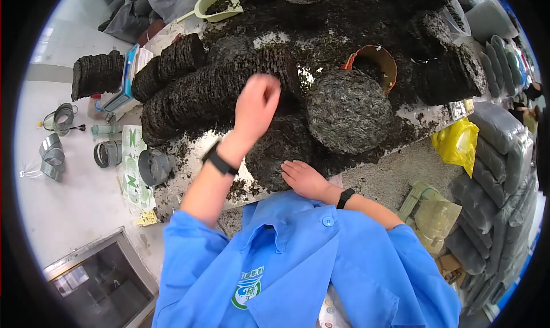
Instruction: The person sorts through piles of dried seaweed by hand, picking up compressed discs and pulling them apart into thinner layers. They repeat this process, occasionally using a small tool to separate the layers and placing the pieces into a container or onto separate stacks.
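Note:
My left hand [260, 101], a dark watch on its wrist, is raised over the near end of a long row of round dried seaweed cakes [200, 93]. Its fingers are curled together and slightly blurred; what they hold, if anything, is hidden. My right hand [308, 180] lies with fingers stretched out on the near edge of a flat dark seaweed cake [278, 156]. Beside that, to the right, a thick round stack of seaweed cakes [349, 111] shows its top. An orange-rimmed round container [378, 64] with dark flakes inside stands behind that stack.
A pale green scoop [219, 6] with flakes lies at the back. Grey metal rings [154, 166] sit by the left table edge. More stacked cakes [450, 76] stand at the right, near a yellow bag [456, 143]. Filled plastic bags [495, 156] are piled beyond.

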Motion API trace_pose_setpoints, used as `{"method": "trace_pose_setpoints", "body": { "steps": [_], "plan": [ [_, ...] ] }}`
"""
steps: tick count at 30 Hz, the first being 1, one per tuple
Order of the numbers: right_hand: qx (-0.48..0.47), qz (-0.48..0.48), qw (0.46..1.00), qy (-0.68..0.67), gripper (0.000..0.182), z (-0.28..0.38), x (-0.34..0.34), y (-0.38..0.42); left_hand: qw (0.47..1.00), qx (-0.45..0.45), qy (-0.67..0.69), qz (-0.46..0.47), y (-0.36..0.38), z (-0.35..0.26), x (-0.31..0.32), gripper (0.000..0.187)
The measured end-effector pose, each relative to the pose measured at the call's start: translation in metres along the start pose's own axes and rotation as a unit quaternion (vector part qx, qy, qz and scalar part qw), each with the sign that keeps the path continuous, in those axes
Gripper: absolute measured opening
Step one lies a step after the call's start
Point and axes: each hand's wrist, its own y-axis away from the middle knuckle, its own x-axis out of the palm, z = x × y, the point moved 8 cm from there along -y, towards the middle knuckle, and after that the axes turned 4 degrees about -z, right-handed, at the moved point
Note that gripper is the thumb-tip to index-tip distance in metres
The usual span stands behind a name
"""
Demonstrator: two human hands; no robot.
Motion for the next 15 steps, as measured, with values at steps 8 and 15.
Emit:
{"method": "trace_pose_setpoints", "body": {
  "steps": [8,15],
  "plan": [
    [0.004,0.003,1.000,0.019,0.035,0.004,0.002,-0.003,0.987,0.006,-0.041,0.155,0.194,0.063,0.039,0.016],
    [0.020,-0.013,0.999,0.026,0.034,-0.001,0.009,-0.002,0.973,0.055,-0.048,0.217,0.134,0.046,0.045,0.009]
  ]
}}
